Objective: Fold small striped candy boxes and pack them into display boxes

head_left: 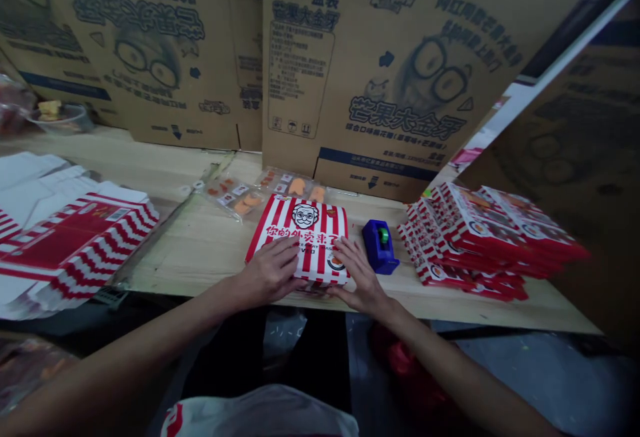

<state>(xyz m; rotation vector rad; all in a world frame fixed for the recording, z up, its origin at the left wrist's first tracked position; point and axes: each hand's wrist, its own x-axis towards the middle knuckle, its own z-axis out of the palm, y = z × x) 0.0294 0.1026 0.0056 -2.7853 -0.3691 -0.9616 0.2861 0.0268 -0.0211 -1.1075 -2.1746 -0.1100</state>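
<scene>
Behind, big cardboard cartons (350,70) wall off the wooden table (200,250). Flat striped blanks (85,237) pile at left of frame, finished boxes (480,237) at right, and clear snack packets (240,197) lie mid-frame. Just right of centre sits a blue tape dispenser (380,245). Both hands press flat, fingers spread, on the red-striped box (305,233) at the table's near edge: left hand (270,270) on its left side, right hand (360,277) on its right corner.

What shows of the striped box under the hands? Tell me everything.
The striped box is flat, red and white, seemingly cardboard, printed with a cartoon face in glasses and lettering. It lies closed near the front edge of the wooden table. The left hand and right hand rest on its near edge. A blue tape dispenser stands just right.
</scene>
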